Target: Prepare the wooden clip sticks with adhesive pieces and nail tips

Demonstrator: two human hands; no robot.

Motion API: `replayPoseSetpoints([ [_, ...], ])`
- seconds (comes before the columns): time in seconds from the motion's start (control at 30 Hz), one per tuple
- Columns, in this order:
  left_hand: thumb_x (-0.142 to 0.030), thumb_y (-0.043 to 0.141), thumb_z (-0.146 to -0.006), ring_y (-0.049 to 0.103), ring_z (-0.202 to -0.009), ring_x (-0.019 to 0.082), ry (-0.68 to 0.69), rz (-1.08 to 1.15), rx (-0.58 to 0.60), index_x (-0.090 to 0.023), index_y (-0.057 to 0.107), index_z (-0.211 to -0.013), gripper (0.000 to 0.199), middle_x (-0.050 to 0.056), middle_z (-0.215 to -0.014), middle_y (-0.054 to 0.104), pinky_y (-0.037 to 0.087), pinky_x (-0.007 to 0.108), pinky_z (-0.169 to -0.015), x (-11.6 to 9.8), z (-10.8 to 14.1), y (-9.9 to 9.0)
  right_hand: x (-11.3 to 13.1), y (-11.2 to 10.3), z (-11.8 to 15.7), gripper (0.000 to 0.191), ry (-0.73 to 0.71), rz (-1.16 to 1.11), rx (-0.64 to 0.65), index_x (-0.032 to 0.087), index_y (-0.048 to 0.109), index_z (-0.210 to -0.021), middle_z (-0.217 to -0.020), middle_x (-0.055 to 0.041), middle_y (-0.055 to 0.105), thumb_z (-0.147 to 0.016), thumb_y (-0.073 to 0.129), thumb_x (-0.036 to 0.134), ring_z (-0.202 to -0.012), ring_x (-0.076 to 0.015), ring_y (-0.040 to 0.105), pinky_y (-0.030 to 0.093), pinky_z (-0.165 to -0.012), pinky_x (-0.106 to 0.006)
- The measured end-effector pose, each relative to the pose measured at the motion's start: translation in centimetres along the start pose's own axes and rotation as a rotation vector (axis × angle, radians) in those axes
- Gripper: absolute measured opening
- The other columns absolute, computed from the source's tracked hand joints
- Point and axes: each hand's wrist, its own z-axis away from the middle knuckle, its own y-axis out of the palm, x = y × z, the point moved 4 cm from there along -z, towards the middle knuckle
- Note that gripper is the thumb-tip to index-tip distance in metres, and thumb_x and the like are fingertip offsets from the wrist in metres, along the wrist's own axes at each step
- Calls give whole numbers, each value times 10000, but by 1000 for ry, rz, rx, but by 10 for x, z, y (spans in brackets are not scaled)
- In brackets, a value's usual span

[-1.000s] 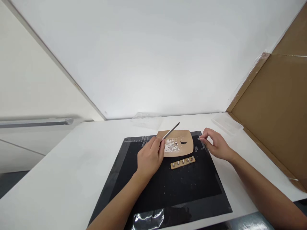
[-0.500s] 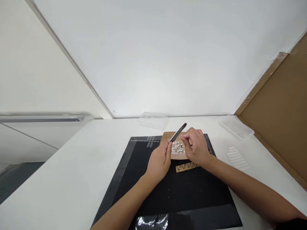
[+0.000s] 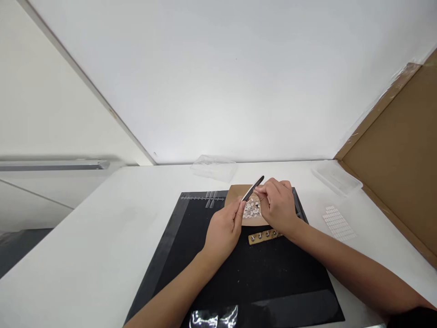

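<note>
My left hand (image 3: 223,226) grips a slim dark stick with a pale side (image 3: 253,188), which slants up to the right. Beside it, my right hand (image 3: 278,205) is pinched near the stick's upper half; whatever its fingertips hold is too small to make out. Below both hands lies a brown paper piece (image 3: 235,193) bearing many small whitish flakes (image 3: 251,208). Just in front of the paper is a tan strip (image 3: 264,236) with several small metal pieces on it, its right end partly covered by my right hand.
A black mat (image 3: 259,273) lies under the work on the white table (image 3: 102,237). Clear plastic (image 3: 213,168) lies behind it. At right are a clear tray (image 3: 336,178), a sheet of white pieces (image 3: 338,223) and a cardboard wall (image 3: 399,150).
My right hand's fingertips have moved slightly left and up, closer to the stick. My left hand still grips the stick. The whole view has shifted a little.
</note>
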Motion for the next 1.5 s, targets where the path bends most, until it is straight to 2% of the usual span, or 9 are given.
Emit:
replayPoseSetpoints([
  [0.3, -310, 416, -1111, 711, -698, 187, 34, -73, -27, -176, 712, -1053, 330, 54, -864, 765, 488, 268, -641, 3, 2, 4, -1, 6, 6, 256, -32, -32, 63, 221, 485, -817, -742, 4, 611, -1069, 504, 176, -651, -161, 532, 320, -736, -350],
  [0.5, -296, 396, -1120, 683, -676, 179, 93, -153, -22, -177, 672, -994, 327, 42, -792, 714, 476, 270, -639, -1, 3, 5, -7, 4, 0, 235, 71, -6, 49, 225, 487, -825, -758, 4, 636, -1052, 529, 181, -673, -166, 568, 329, -746, -354],
  [0.67, -291, 385, -1123, 664, -658, 180, 119, -192, -47, -170, 657, -1000, 323, 40, -760, 690, 461, 277, -627, -5, 6, 3, -2, 2, -2, 248, 48, -45, 127, 229, 475, -814, -755, -3, 633, -1055, 512, 185, -673, -170, 561, 338, -748, -362],
  [0.87, -275, 391, -1123, 661, -649, 168, 124, -181, -54, -172, 648, -981, 311, 40, -782, 702, 461, 272, -628, -4, 3, 2, -6, 4, -3, 230, 96, -78, 111, 225, 485, -816, -772, 9, 663, -1030, 546, 168, -680, -160, 582, 340, -763, -360],
  [1.07, -263, 402, -1115, 694, -697, 185, 113, -166, -45, -173, 657, -988, 298, 57, -817, 730, 486, 279, -657, -2, 4, 4, 2, 6, 0, 248, -8, -96, 126, 221, 471, -795, -748, 10, 641, -1024, 532, 151, -678, -162, 566, 332, -753, -355],
  [1.23, -266, 402, -1117, 683, -678, 182, 113, -168, -67, -174, 653, -982, 300, 46, -781, 707, 473, 280, -638, -2, 4, 4, -6, 6, -3, 225, 116, -78, 97, 219, 499, -805, -755, 15, 656, -1013, 577, 183, -682, -162, 583, 330, -763, -360],
  [1.33, -261, 399, -1115, 658, -634, 174, 99, -174, -48, -178, 640, -945, 307, 30, -737, 680, 457, 281, -613, -3, 5, 5, -2, 9, -1, 246, 79, -137, 184, 220, 476, -787, -757, 15, 665, -1014, 553, 161, -713, -159, 605, 344, -780, -350],
  [1.5, -264, 405, -1112, 662, -651, 171, 96, -148, -63, -181, 645, -967, 292, 39, -783, 701, 468, 281, -634, -4, 4, 3, -1, 6, -1, 224, 127, -116, 134, 224, 493, -808, -767, 8, 673, -1015, 569, 183, -708, -169, 614, 340, -770, -356],
])
